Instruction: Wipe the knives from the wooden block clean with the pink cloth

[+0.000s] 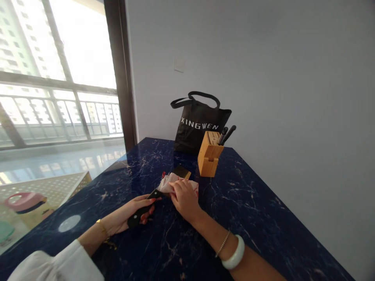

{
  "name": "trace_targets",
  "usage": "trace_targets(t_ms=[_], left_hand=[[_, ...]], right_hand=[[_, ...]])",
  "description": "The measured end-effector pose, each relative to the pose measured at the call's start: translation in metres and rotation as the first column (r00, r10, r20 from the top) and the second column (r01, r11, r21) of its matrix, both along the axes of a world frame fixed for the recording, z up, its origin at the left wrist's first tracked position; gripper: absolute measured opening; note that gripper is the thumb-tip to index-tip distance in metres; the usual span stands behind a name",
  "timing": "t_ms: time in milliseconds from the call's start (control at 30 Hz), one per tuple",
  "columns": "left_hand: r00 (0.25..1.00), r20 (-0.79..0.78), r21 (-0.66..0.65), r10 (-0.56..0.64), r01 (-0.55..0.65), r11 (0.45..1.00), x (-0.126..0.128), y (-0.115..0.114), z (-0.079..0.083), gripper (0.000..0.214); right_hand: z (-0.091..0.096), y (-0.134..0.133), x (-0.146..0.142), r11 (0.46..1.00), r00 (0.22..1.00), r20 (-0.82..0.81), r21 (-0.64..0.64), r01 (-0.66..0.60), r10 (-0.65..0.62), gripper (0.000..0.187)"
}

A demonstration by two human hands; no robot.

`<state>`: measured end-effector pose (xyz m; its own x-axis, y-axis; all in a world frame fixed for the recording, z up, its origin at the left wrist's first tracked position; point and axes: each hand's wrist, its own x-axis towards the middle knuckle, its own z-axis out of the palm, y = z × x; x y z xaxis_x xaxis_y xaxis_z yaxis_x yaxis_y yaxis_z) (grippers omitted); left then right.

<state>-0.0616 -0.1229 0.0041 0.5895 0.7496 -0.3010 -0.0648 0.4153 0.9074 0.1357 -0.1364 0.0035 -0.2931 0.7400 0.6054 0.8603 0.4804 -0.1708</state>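
Observation:
My left hand (136,212) is closed around the black riveted handle (135,219) of a knife, which points away from me over the table. My right hand (185,198) presses a white and pink cloth (169,180) onto the knife's blade, fingers bent over the fabric. Most of the blade is hidden under cloth and fingers. Beyond the cloth, a dark flat piece with a tan edge (182,171) sticks out; whether it is the blade's end I cannot tell. A small red thing (163,174) shows at the cloth's far left.
Behind my hands stands a wooden knife block (208,158) with black-handled tools in it. A black tote bag (193,134) is behind the block, near the wall. Left of the dark blue marbled table (249,218), a pink-lidded container (26,203) stands lower down beside a perforated cream panel (68,185).

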Motion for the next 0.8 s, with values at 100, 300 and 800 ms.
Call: trace_targets(t_ms=[100, 300, 800], left_hand=[[0.998, -0.054, 0.109, 0.007, -0.001, 0.994, 0.002, 0.000, -0.006, 0.041], [0.993, -0.113, 0.216, 0.031, -0.006, 0.976, 0.007, -0.004, -0.007, 0.048], [0.979, -0.175, 0.191, 0.109, -0.075, 0.979, 0.022, -0.006, 0.000, 0.042]], right_hand=[[0.001, -0.002, -0.002, 1.000, 1.000, 0.001, 0.009, -0.009, 0.009, 0.027], [0.000, 0.000, -0.003, 1.000, 1.000, 0.018, 0.024, -0.018, 0.018, 0.025], [-0.005, 0.001, 0.004, 0.999, 1.000, -0.003, 0.041, 0.007, -0.006, 0.023]])
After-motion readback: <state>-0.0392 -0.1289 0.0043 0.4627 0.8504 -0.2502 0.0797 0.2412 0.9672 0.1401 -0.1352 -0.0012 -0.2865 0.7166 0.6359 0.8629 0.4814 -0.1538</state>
